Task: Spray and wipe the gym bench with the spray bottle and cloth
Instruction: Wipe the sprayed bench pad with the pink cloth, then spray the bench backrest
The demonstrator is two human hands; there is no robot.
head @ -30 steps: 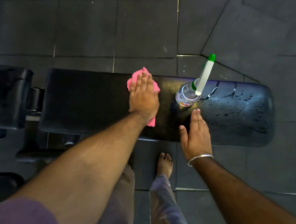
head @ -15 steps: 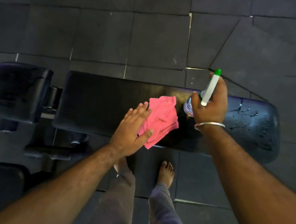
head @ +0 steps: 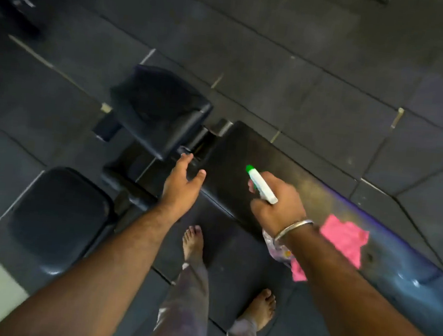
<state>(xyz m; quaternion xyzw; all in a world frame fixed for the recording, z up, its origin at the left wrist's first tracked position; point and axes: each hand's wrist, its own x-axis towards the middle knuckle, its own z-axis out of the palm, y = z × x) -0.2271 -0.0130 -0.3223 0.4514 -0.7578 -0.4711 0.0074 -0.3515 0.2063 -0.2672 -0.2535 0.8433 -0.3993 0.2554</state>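
Note:
The black padded gym bench runs from the centre down to the right edge, wet and shiny at its right end. My right hand grips the spray bottle above the pad; its white and green nozzle points up-left, and the clear body shows below my wrist. The pink cloth lies loose on the bench to the right of that wrist, partly hidden by my forearm. My left hand hovers with spread fingers over the pad's left end, near the gap to the seat pad, holding nothing.
A black seat pad sits past the gap at the bench's left end. Another black pad lies lower left. My bare feet stand on the dark rubber floor tiles close to the bench. The view is tilted and blurred.
My left hand let go of the pink cloth and moved left to the pad's end. My right hand lifted the spray bottle and carried it left. The camera swung left and tilted.

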